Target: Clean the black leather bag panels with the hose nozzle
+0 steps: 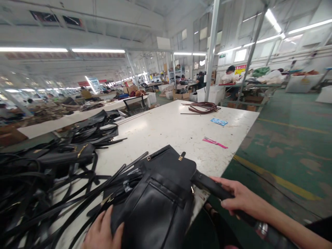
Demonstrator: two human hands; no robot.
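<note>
Black bag (162,211) lies flat on the white table (155,126), between the two hands, just right of the left fingers and left of the right ones. Left hand (102,230): thumb and fingers spread at the bag's near left edge; can't tell if they pinch it or only rest there. Right hand (237,197): fingers wrapped round a black tube (209,181), far end at the bag's right edge, beyond the fingertips; contact unclear. Loose black straps (85,200) just beyond and left of the left fingers, more black bags (75,154) heaped farther out that way. Ahead of the right fingers, well apart: pink strip (216,143), then blue card (219,121), then brown straps (204,108) farthest off. Green floor (287,145) right of the right fingers.
</note>
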